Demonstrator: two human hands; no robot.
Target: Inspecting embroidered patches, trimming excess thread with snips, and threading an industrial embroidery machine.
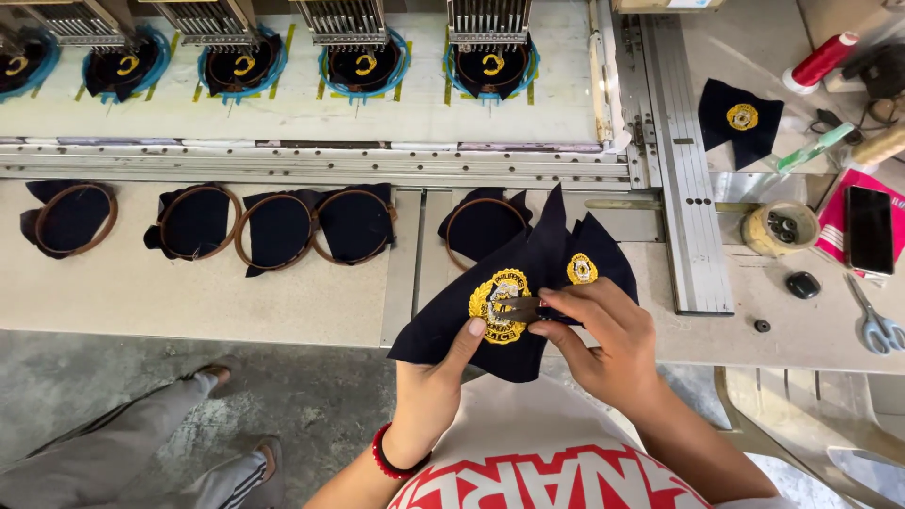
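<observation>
The patch point(490, 311) was pinched by the left hand point(436, 377); snips point(517, 307), clamped in the right hand point(603, 344), were best kept flat against the threads.

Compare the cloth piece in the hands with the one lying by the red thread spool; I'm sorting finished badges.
The held cloth is larger and gripped by the left hand while the right hand works snips on its badge; the far cloth lies untouched, with a smaller badge. Both are navy with gold embroidery.

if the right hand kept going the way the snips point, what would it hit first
The right hand aims small snips leftward, tips already on the gold badge of the navy cloth. Going on, it would likely meet the left hand's thumb beside the badge, though depth is unclear.
</observation>
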